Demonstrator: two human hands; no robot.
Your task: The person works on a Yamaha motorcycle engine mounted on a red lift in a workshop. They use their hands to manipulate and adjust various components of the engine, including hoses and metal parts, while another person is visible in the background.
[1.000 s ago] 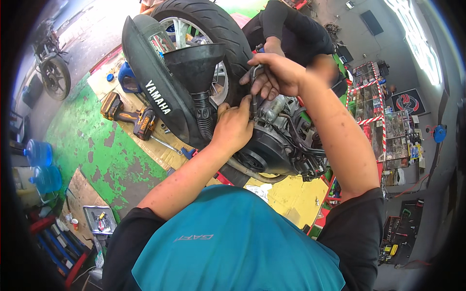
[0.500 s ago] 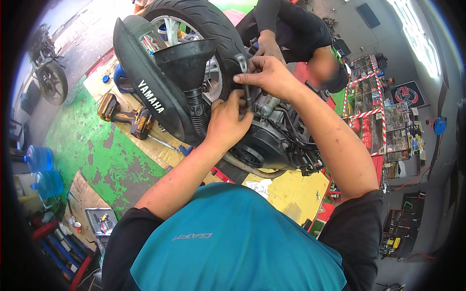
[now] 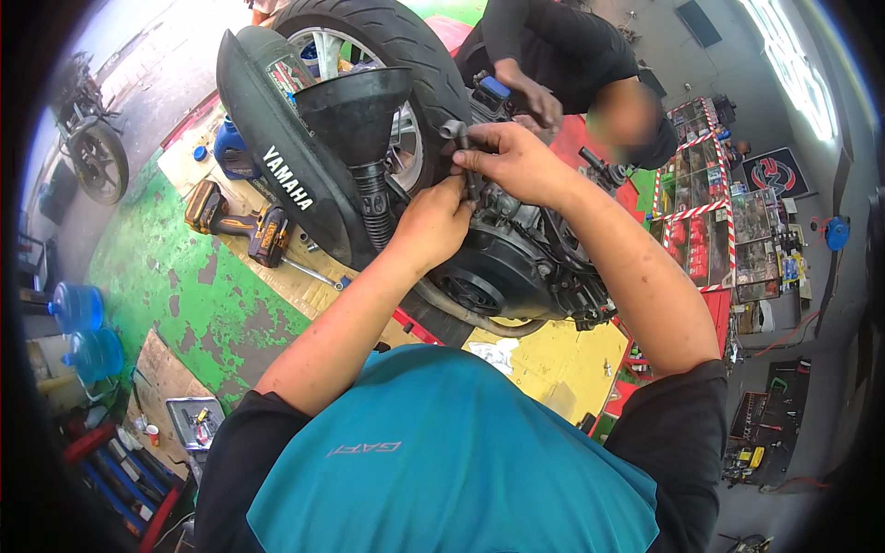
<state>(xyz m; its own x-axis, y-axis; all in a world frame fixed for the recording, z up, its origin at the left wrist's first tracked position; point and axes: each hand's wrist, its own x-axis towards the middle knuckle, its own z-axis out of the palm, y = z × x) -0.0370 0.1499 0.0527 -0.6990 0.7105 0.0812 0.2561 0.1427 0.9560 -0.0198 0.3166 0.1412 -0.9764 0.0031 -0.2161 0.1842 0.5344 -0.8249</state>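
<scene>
My right hand (image 3: 518, 164) is closed round the upper part of a metal wrench (image 3: 465, 146), its rounded head standing out above my fingers. My left hand (image 3: 431, 223) has its fingers curled at the wrench's lower end, against the motor scooter's engine; its fingertips are partly hidden. Where the wrench's lower end sits cannot be made out. Just beyond my hands is the rear tyre (image 3: 419, 51). The round black engine cover (image 3: 493, 276) lies below them. A large black funnel (image 3: 355, 115) with a ribbed neck stands left of my left hand.
A black fender (image 3: 286, 157) flanks the funnel. A yellow-and-black cordless driver (image 3: 238, 221) and a loose wrench (image 3: 312, 273) lie on the board at left. Opposite, a co-worker (image 3: 562, 51) leans in, one hand close to my right hand. Parts shelves (image 3: 701, 194) stand at right.
The wrench's head has turned and shifted slightly left and down, with my right hand a little lower. The co-worker's hand has moved right, uncovering a blue-topped part.
</scene>
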